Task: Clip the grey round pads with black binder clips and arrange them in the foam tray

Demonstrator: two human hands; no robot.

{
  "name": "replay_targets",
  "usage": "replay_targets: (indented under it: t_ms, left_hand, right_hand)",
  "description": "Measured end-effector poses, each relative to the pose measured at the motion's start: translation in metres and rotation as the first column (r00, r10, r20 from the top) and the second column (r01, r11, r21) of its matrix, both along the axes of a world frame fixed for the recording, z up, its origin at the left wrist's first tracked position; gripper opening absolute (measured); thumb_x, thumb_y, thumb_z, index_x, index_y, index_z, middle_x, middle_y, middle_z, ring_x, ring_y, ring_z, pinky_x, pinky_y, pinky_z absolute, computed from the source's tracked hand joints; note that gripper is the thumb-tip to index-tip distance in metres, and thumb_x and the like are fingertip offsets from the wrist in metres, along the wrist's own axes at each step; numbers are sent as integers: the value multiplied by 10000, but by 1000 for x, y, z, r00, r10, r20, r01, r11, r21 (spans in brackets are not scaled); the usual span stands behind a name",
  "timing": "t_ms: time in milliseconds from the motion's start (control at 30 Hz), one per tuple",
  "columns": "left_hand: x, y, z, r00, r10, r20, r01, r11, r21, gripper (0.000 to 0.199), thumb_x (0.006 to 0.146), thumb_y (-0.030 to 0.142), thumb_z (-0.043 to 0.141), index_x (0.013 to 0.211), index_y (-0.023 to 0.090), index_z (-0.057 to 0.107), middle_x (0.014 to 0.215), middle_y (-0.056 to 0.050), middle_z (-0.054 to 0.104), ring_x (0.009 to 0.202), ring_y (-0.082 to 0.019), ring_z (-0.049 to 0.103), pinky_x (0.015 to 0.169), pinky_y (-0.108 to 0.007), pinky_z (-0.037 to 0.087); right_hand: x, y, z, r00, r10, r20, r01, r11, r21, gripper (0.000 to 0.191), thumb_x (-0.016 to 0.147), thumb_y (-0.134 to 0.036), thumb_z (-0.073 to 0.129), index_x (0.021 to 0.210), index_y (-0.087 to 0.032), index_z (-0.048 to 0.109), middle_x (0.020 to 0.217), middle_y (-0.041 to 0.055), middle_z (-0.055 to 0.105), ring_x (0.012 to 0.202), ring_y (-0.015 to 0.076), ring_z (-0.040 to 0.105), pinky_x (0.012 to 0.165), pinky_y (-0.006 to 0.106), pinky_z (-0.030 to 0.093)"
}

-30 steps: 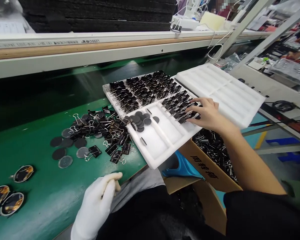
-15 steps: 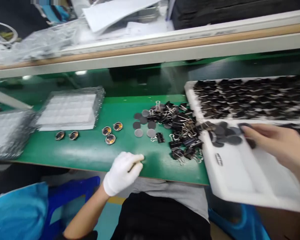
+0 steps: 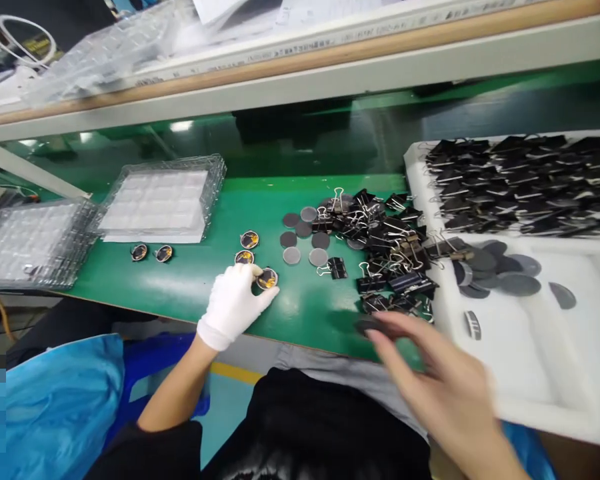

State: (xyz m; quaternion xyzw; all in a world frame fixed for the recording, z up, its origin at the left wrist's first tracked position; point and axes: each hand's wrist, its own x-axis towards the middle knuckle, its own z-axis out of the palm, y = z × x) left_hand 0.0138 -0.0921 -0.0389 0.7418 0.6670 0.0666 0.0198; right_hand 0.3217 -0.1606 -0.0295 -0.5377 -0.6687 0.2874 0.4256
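Black disc (image 3: 364, 325) (blurred, partly covered) sits pinched in the right hand (image 3: 445, 380).

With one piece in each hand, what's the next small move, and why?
Probably ease the right hand leftward, bringing its dark disc nearer the round piece at the left hand. Both pieces appear pinched in the fingers, and bare green table lies between them.

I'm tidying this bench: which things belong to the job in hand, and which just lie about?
Likely the job:
round metal-rimmed piece, in left hand
dark disc, in right hand
loose discs
binder clips
white tray

Probably just lying about:
papers on the shelf
clear plastic trays
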Motion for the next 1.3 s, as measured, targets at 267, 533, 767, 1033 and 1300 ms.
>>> replay_targets:
  t_ms: [267,533,767,1033,1300]
  left_hand:
    - [10,8,10,928,-371,32,372,919,-129,684,909,565,650,1455,194,469,1029,-69,700,895,-246,692,782,-361,496]
    - [12,15,2,887,-453,93,462,877,-131,455,967,503,588,1313,208,577,943,-39,704,912,-229,678,778,-347,477]
    - [13,24,34,912,-384,144,407,894,-187,405,1011,441,489,1332,211,583,906,-22,727,816,-188,691,740,-305,489]
    - [104,70,44,942,-331,-55,313,925,-216,530,1006,552,385,854,189,740,748,-85,708,746,-255,692,590,-317,374]
    - [52,37,57,936,-350,-30,332,910,-250,516,1016,519,398,664,217,626,616,-20,619,575,-164,565,578,-312,308]
  right_hand:
    - [-99,46,-23,1000,24,4,-24,999,-40,162,985,-236,588,1107,-225,693,977,59,669,802,184,683,743,332,571]
    - [-112,52,-37,950,-53,307,59,998,-8,126,987,-325,613,997,-204,578,895,39,648,654,163,600,568,292,435]
    - [-98,34,-29,775,104,623,-312,921,234,238,1033,-252,539,1224,-156,644,1359,144,650,1221,284,582,920,415,468]
    - [-87,-8,-26,703,-21,710,-197,955,223,323,1016,-225,572,1318,-133,639,1349,144,680,1126,286,609,887,448,385]
    - [-59,-2,-12,721,175,670,-297,952,71,392,1013,-223,538,1387,-110,557,1558,174,489,1369,331,441,989,468,367]
